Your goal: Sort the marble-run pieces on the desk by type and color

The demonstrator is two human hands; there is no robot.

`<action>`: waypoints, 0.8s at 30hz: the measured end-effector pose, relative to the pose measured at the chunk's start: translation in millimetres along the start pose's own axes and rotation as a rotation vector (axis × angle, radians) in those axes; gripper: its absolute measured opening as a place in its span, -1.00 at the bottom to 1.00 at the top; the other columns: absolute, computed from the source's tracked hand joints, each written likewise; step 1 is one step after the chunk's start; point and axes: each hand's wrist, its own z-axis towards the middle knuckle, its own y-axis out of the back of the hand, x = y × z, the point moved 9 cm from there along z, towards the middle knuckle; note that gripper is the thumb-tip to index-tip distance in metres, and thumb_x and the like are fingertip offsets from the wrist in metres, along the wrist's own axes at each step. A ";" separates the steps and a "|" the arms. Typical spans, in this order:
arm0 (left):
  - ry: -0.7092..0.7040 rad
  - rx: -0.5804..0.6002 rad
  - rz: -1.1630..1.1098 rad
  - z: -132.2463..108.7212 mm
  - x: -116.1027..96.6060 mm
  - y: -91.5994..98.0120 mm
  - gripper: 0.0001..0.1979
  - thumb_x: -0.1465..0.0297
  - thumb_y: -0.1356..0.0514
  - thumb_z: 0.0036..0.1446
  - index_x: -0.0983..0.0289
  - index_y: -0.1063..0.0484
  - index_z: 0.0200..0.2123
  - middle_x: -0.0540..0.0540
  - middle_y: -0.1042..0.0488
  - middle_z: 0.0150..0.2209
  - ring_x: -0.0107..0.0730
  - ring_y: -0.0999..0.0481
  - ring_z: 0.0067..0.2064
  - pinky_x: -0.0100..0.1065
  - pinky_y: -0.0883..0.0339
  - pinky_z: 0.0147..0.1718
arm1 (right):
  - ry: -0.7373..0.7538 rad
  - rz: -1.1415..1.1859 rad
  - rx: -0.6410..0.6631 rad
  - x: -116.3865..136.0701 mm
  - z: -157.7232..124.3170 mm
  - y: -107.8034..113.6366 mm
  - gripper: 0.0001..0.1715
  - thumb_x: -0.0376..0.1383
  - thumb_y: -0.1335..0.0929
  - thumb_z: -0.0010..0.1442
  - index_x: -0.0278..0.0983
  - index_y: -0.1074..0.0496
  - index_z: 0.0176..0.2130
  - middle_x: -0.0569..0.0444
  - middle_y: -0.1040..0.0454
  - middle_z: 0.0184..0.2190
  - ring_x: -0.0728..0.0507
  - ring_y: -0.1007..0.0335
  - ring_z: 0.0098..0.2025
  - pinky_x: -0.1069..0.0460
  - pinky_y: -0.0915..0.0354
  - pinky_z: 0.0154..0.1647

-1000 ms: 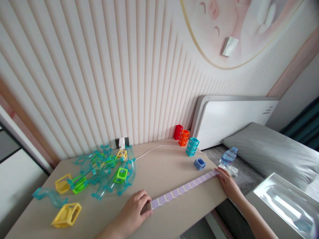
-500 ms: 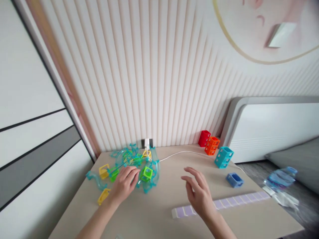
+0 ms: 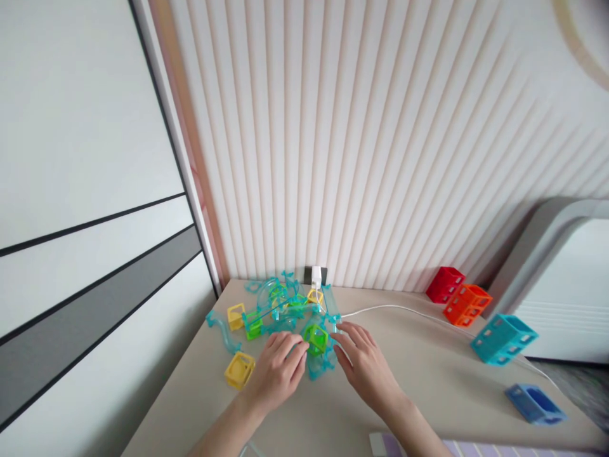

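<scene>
A tangle of clear teal track pieces (image 3: 280,304) with green and yellow cube frames lies at the back left of the beige table (image 3: 428,374). My left hand (image 3: 278,371) rests on the near edge of the pile, fingers curled at a teal piece beside a green cube (image 3: 316,338). My right hand (image 3: 364,365) lies just right of that cube, fingers spread and touching a teal track piece. Whether either hand grips anything is unclear.
A yellow cube (image 3: 240,369) sits near the left edge. Red (image 3: 445,284), orange (image 3: 467,304), teal (image 3: 503,339) and blue (image 3: 535,403) blocks stand at the right. A white cable (image 3: 404,309) runs from a wall plug (image 3: 316,277). A purple strip (image 3: 428,447) lies at the front.
The view swung left from the purple strip to the pile. Both hands left the strip's ends and moved to the teal pieces; the right hand came in last.
</scene>
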 end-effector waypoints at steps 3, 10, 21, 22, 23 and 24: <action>0.025 0.005 -0.012 0.1 -2.7 -2.6 -0.72 0.48 -0.02 0.37 0.23 -0.50 -0.02 0.20 -0.56 -0.10 -0.12 -0.53 -0.04 -0.11 -0.40 -0.02 | 0.026 -0.015 0.037 6.2 -3.9 -9.8 -0.60 -0.35 -0.36 0.34 -0.13 -0.41 0.15 -0.10 -0.52 0.11 -0.34 -0.46 0.14 -0.28 -0.43 0.12; 0.031 0.036 -0.036 -0.8 -15.2 -11.4 -0.73 0.51 -0.07 0.31 0.21 -0.44 0.02 0.18 -0.52 -0.03 -0.11 -0.53 0.01 -0.06 -0.47 0.03 | 0.009 0.024 0.110 14.4 1.5 -34.8 -0.48 -0.37 -0.47 0.22 -0.17 -0.41 0.16 -0.11 -0.52 0.12 -0.34 -0.48 0.15 -0.25 -0.45 0.13; 0.106 0.009 -0.095 -12.1 1.4 -40.3 -0.17 0.50 -0.23 0.21 0.12 0.10 0.43 0.27 -0.33 0.31 0.02 -0.37 0.31 0.07 -0.42 0.19 | -0.079 0.116 -0.031 13.8 -1.9 -30.0 -0.85 -0.39 -0.39 0.31 -0.17 -0.50 -0.12 -0.09 -0.52 0.05 -0.28 -0.59 -0.05 -0.19 -0.53 -0.02; 0.101 -0.004 -0.099 -12.4 1.2 -40.4 -0.16 0.49 -0.23 0.22 0.13 0.13 0.44 0.29 -0.33 0.31 0.02 -0.38 0.30 0.06 -0.42 0.18 | -0.091 0.152 -0.068 13.4 -3.3 -24.8 -0.88 -0.35 -0.36 0.34 -0.17 -0.49 -0.12 -0.09 -0.51 0.05 -0.27 -0.58 -0.03 -0.18 -0.53 -0.01; 0.093 -0.021 -0.102 -12.7 0.6 -39.8 -0.16 0.48 -0.22 0.23 0.14 0.15 0.44 0.31 -0.32 0.31 0.02 -0.38 0.30 0.05 -0.43 0.18 | -0.107 0.194 -0.100 12.8 -4.8 -19.9 -0.88 -0.32 -0.34 0.37 -0.17 -0.48 -0.12 -0.10 -0.51 0.05 -0.27 -0.58 -0.01 -0.17 -0.53 0.00; 0.083 -0.039 -0.106 -12.9 -0.3 -38.6 -0.17 0.47 -0.22 0.24 0.16 0.17 0.45 0.32 -0.32 0.31 0.01 -0.38 0.31 0.04 -0.43 0.18 | -0.126 0.241 -0.125 12.0 -6.3 -15.6 -0.87 -0.29 -0.31 0.40 -0.17 -0.48 -0.11 -0.10 -0.50 0.05 -0.26 -0.57 0.00 -0.15 -0.52 0.02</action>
